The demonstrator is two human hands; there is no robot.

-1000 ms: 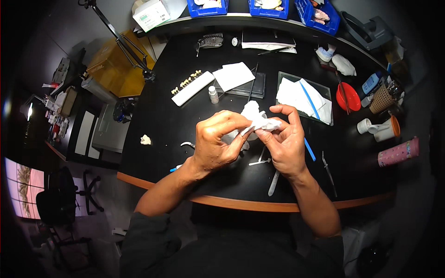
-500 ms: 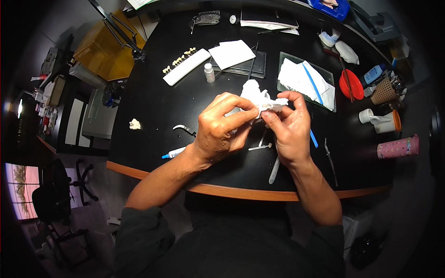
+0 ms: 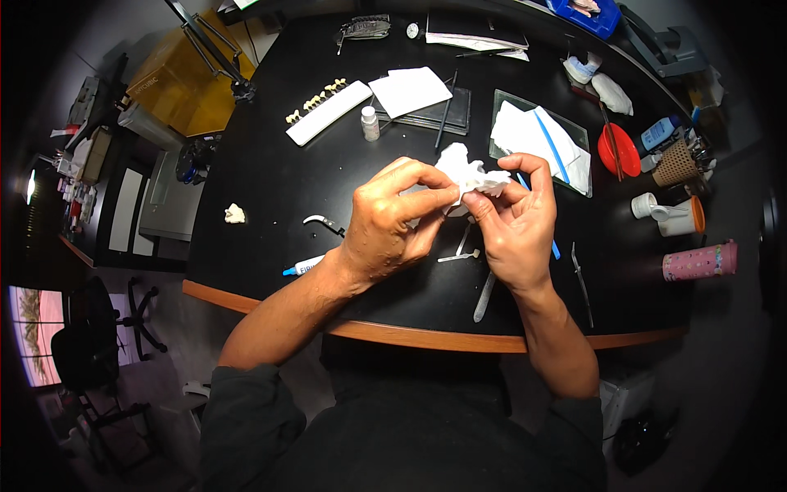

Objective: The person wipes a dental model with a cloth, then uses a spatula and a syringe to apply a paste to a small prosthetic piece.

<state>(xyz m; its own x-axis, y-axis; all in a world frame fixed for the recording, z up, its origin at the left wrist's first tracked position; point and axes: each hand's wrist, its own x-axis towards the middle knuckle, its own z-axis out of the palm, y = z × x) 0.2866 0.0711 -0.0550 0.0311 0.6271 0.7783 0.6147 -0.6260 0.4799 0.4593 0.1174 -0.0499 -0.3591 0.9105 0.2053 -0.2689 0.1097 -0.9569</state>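
Above the middle of the black table, a crumpled white tissue point(image 3: 461, 166) is pinched between my two hands. My left hand point(image 3: 395, 215) grips its near side with thumb and fingers pressed together. From the other side my right hand point(image 3: 518, 225) pinches it between thumb and curled fingers. Whether something small lies inside the folds I cannot tell. Below the hands lie small tweezers holding a tooth-coloured piece point(image 3: 459, 256), and a metal spatula point(image 3: 484, 298). A blue-capped tube point(image 3: 305, 266) and a curved metal tool point(image 3: 324, 225) lie beside my left wrist.
A tooth shade guide point(image 3: 332, 112) and a small white bottle point(image 3: 370, 124) stand at the back left. Tissues and a blue stick rest on a glass plate point(image 3: 586, 144). To the right are a red bowl point(image 3: 608, 152), a pink tumbler point(image 3: 699, 261) and a thin metal instrument point(image 3: 583, 283).
Both hands keep their pinch on the tissue, with the fingers shifting slightly. The whole view has moved a little; the things on the table lie as before.
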